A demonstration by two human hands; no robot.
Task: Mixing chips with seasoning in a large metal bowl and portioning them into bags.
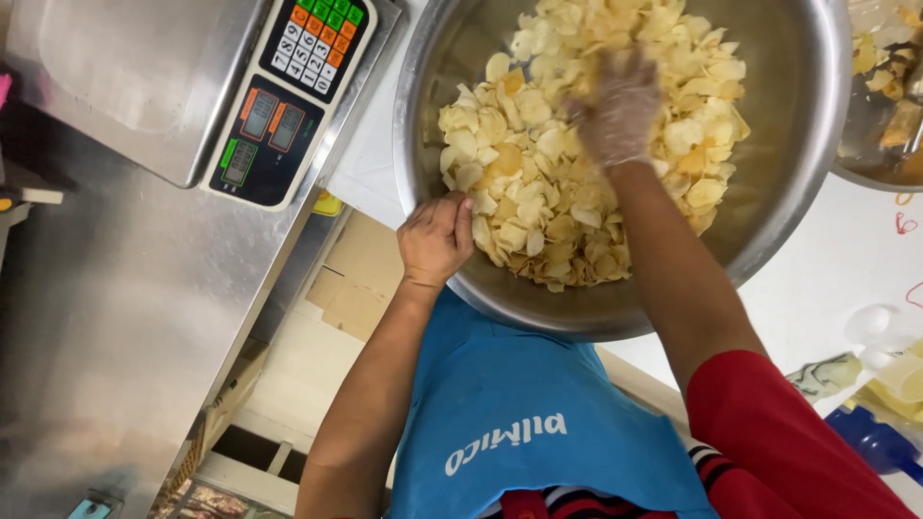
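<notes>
Left hand (435,238) curled, knuckles up; right hand (615,111) gloved, fingers spread.

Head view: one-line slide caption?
Gloved right hand digs into chips while bare left hand grips the steel bowl rim, beside a scale.

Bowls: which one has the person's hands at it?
The big steel bowl in the middle, heaped with pale chips. The other bowl sits at the right edge, untouched.
</notes>
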